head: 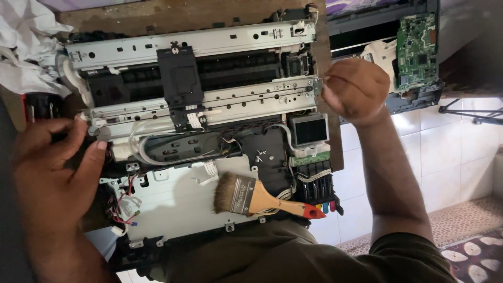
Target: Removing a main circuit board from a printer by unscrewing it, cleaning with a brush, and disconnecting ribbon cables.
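Both hands on an opened printer chassis (178, 202), one at each end of the front metal rail (209, 107).

Left hand (50, 175), left edge of frame: fingers loosely spread, thumb and forefinger tips touching the rail's left end, gripping nothing. Right hand (356, 90), upper right: closed into a fist against the rail's right end; can't tell if it pinches anything. Black carriage (179, 84) sits left of centre across the rails. Paintbrush (262, 198), wooden handle with red tip, lies on the chassis at lower centre. Green circuit board (416, 50) at upper right, apart from the printer.
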